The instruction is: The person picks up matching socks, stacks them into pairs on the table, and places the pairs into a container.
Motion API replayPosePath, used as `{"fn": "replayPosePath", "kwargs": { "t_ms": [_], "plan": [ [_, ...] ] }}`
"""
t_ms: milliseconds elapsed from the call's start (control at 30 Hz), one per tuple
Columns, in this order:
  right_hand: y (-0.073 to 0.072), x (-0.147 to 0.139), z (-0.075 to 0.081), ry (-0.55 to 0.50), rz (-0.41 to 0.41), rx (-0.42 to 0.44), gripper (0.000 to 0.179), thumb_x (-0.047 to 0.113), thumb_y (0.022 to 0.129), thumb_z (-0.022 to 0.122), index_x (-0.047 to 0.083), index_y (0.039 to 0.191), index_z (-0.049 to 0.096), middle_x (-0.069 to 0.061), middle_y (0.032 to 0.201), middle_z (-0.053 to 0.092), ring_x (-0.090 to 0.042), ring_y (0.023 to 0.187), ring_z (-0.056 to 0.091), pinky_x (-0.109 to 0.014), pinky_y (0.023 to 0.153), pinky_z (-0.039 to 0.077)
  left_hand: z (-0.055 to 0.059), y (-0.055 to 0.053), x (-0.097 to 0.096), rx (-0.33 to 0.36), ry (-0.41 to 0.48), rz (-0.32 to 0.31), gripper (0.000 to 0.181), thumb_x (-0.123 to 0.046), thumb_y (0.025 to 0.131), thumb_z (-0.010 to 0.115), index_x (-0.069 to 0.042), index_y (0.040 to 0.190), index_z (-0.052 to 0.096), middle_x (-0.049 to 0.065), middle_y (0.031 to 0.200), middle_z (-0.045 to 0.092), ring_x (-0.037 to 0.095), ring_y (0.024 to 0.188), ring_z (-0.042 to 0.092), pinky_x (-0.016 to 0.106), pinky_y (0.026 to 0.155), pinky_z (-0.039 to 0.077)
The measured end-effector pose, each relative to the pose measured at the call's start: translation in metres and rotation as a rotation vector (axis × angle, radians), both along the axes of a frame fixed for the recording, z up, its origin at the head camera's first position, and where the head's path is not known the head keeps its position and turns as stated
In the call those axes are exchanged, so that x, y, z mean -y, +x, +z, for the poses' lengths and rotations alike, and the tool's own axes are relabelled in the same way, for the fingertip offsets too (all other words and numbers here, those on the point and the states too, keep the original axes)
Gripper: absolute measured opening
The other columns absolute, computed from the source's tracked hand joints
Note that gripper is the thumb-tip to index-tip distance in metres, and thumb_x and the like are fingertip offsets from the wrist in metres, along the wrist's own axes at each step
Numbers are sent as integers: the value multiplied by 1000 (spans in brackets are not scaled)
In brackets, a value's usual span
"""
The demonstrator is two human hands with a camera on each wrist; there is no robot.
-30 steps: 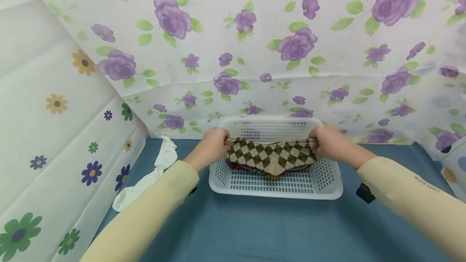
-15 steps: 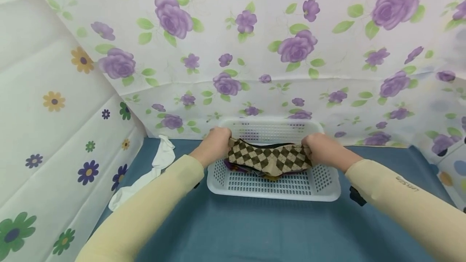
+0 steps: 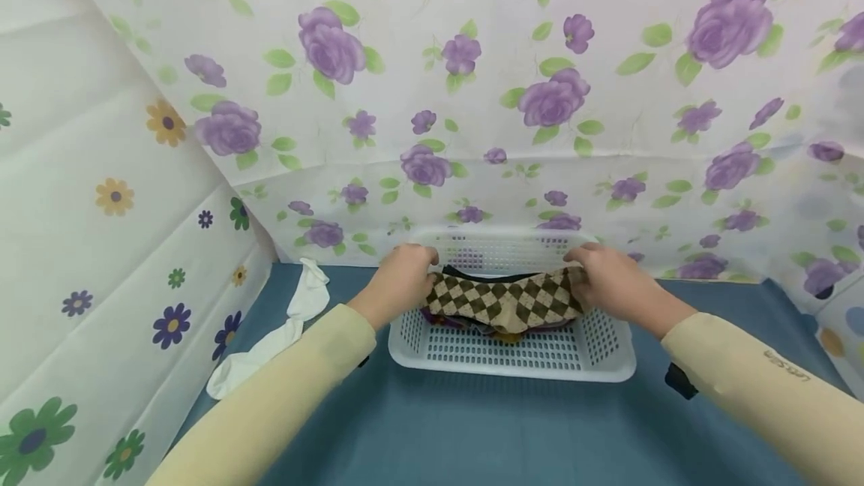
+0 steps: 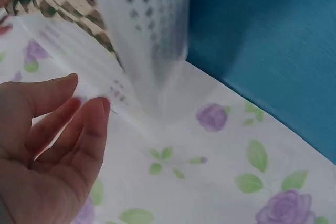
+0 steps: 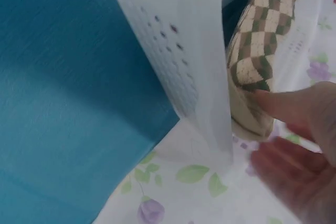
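A pair of beige-and-brown checkered underpants (image 3: 506, 300) lies spread across the white perforated basket (image 3: 506, 371), on top of other coloured cloth. My left hand (image 3: 400, 280) is at the left end of the underpants. In the left wrist view that left hand (image 4: 58, 145) has its fingers loosely bent and apart from the cloth, holding nothing. At the opposite end is my right hand (image 3: 610, 283). The right wrist view shows the right hand (image 5: 299, 145) with its thumb by the cloth's end and its fingers spread away from it.
White socks (image 3: 270, 343) lie on the blue cloth surface (image 3: 472, 433) left of the basket. A flowered sheet (image 3: 486, 118) rises right behind the basket, and another patterned sheet (image 3: 135, 246) stands on the left.
Both hands gripped the ends of the underpants and drew slightly closer together. Now the fingers have loosened and the underpants rest in the basket.
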State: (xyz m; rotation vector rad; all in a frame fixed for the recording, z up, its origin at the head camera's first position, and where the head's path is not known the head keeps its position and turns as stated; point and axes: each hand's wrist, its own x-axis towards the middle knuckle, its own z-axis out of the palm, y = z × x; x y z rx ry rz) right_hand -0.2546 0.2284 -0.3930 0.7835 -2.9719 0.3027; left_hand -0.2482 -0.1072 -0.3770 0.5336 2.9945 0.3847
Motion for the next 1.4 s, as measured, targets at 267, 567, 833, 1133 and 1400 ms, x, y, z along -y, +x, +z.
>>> {"fn": "replayPosePath", "kwargs": {
  "t_ms": [267,567,833,1133,1400],
  "plan": [
    [4,15,4,60,74,-47,21,5,84,64,7,104,68,-9,98,67,-14,71,62,-26,55,48,-4,-3,-10,241,1,-17,31,-15,96,52,-4,124,59,12,116,65,15,79,66,30,71,55],
    [2,23,-2,124,17,129,39,11,81,71,2,117,59,-13,98,66,-16,73,62,-29,58,49,-8,-4,-14,269,-27,-18,42,-15,90,62,-7,130,55,9,127,60,20,103,64,32,80,54],
    [7,18,-10,83,0,234,53,21,80,75,3,126,54,-16,113,63,-27,95,64,-41,76,54,-12,0,-16,258,-53,-10,46,-19,85,69,-8,128,57,9,125,61,23,108,61,35,87,53],
    [12,5,-4,-58,-36,332,51,24,85,68,9,131,51,-13,124,59,-24,94,63,-38,70,52,-4,3,1,331,150,16,43,-26,90,64,-11,129,55,11,128,57,18,91,66,34,77,53],
    [48,-16,16,-143,13,114,44,28,88,65,15,129,54,-6,126,59,-28,112,59,-47,86,50,35,40,11,27,225,58,30,-30,92,60,-20,121,61,-1,120,63,20,109,60,38,86,51]
  ]
}}
